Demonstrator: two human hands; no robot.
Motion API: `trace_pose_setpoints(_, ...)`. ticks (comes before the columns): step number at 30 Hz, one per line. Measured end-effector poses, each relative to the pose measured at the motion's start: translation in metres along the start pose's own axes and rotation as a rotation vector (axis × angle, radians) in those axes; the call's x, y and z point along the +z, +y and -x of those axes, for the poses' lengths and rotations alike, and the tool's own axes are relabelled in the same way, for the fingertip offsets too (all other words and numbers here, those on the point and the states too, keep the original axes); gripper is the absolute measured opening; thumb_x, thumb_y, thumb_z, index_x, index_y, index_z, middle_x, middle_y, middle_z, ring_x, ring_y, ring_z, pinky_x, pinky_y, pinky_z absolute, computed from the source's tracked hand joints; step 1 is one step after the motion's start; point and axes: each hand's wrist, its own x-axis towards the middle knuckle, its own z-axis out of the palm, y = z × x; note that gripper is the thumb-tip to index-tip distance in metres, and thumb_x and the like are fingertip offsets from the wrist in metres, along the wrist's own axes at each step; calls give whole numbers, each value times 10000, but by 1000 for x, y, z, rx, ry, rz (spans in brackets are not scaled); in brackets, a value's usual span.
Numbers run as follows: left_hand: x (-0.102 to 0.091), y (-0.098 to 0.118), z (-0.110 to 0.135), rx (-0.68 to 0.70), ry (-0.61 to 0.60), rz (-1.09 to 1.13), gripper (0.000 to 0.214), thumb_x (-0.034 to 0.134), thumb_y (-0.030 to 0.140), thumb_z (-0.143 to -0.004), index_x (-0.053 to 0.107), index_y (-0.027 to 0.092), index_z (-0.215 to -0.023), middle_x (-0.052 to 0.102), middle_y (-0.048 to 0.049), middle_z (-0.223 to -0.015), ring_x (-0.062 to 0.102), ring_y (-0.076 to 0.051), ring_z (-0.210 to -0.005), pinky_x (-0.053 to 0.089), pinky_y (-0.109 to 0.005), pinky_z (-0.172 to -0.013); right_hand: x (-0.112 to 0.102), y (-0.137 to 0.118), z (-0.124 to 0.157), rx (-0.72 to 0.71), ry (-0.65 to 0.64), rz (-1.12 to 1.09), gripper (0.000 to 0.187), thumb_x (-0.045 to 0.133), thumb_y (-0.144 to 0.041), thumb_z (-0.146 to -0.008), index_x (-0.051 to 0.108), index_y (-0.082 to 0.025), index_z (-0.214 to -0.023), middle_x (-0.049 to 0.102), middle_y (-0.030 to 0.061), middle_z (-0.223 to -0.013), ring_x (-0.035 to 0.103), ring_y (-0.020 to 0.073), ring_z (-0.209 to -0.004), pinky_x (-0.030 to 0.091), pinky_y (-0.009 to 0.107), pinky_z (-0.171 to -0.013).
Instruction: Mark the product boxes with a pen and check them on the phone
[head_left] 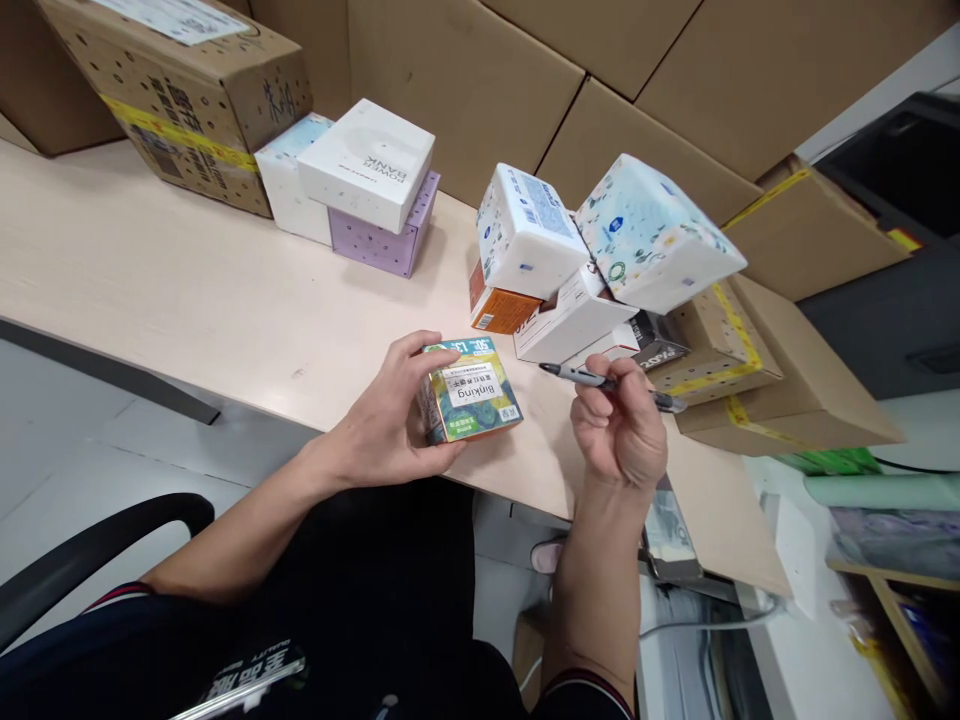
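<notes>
My left hand [386, 420] grips a small colourful box [471, 392] with a white "Binking" label on top, holding it at the near edge of the light wooden table [187, 290]. My right hand [619, 425] is closed around a dark pen [607, 382] that lies level, its tip pointing left toward the small box, a short gap away. Both forearms reach in from below over my dark clothing.
Behind the hands is a pile of boxes: two white patterned tissue packs [529, 232] [656, 232], an orange box [499, 308], a white carton [571, 322]. Further left sit a white "Power Bank" box [367, 165] on a purple box [390, 245] and a big cardboard carton [187, 90]. Flat taped cardboard [757, 380] lies right. A chair armrest [97, 555] is lower left.
</notes>
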Motion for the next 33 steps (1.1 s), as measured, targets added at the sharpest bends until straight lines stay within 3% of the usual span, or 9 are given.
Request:
trace_pose_setpoints(3, -2, -2, -3, 59, -102, 75, 747, 707, 251, -840, 383, 218, -1513, 328, -219, -1614, 296, -394, -1572, 429, -605, -1208, 8, 5, 1, -120, 80, 36, 320, 778, -617, -828, 800, -298, -844, 700, -4, -867, 540, 74, -554, 457, 223, -468)
trace_pose_setpoints(6, -2, -2, -3, 113, -67, 40, 600, 627, 183, -860, 492, 227, -1443, 259, -181, -1681, 264, -390, -1590, 376, -634, -1239, 17, 10, 4, -249, 197, 196, 498, 610, -745, -890, 803, -287, -860, 635, -8, -764, 544, 94, -528, 458, 258, -485)
trace_pose_setpoints(9, -1, 0, -1, 170, 27, -55, 490, 585, 164, -853, 589, 239, -1337, 479, -138, -1554, 427, -361, -1473, 348, -662, -1234, 20, 13, 5, -337, 311, 312, 672, 441, -800, -934, 776, -239, -777, 580, -9, -662, 519, 98, -483, 412, 254, -452)
trace_pose_setpoints(12, 2, 1, 0, 236, 66, -137, 427, 590, 199, -863, 624, 214, -1289, 657, -131, -1357, 518, -355, -1371, 432, -613, -1147, 20, 11, 3, -293, 367, 345, 762, 308, -819, -954, 734, -224, -741, 462, -44, -475, 441, 102, -380, 335, 242, -395)
trace_pose_setpoints(15, 7, 4, 0, 275, 76, -238, 399, 651, 330, -914, 629, 190, -1287, 723, -125, -1279, 579, -352, -1305, 474, -536, -1046, 25, 7, -2, -209, 259, 365, 618, 457, -782, -935, 714, -224, -865, 606, -27, -545, 569, 128, -454, 459, 268, -462)
trace_pose_setpoints(19, 16, 11, -3, 262, 101, -359, 362, 679, 403, -971, 652, 153, -1232, 759, -117, -1222, 664, -317, -1188, 475, -460, -964, 44, 8, -6, -170, 48, 366, 334, 815, -451, -826, 634, -251, -1022, 737, -38, -739, 679, 129, -624, 561, 277, -623)
trace_pose_setpoints(24, 22, 16, -6, 223, 136, -405, 313, 688, 365, -984, 663, 135, -1196, 766, -115, -1192, 672, -311, -1156, 488, -430, -915, 65, 27, -5, -136, 55, 461, 297, 635, -522, -946, 496, -264, -897, 646, -77, -623, 572, 103, -450, 430, 226, -436)
trace_pose_setpoints(28, 22, 17, -6, 225, 130, -425, 300, 667, 355, -994, 663, 131, -1193, 764, -128, -1201, 672, -323, -1155, 464, -448, -890, 67, 35, -4, -107, 63, 539, 315, 527, -558, -987, 588, -250, -964, 564, -78, -567, 546, 111, -453, 401, 237, -434)
trace_pose_setpoints(33, 22, 18, -7, 212, 141, -413, 275, 655, 362, -998, 674, 148, -1171, 772, -122, -1182, 680, -315, -1143, 439, -452, -887, 64, 35, -3, -175, 67, 589, 241, 691, -452, -901, 578, -241, -869, 563, -82, -589, 504, 89, -465, 386, 227, -452)
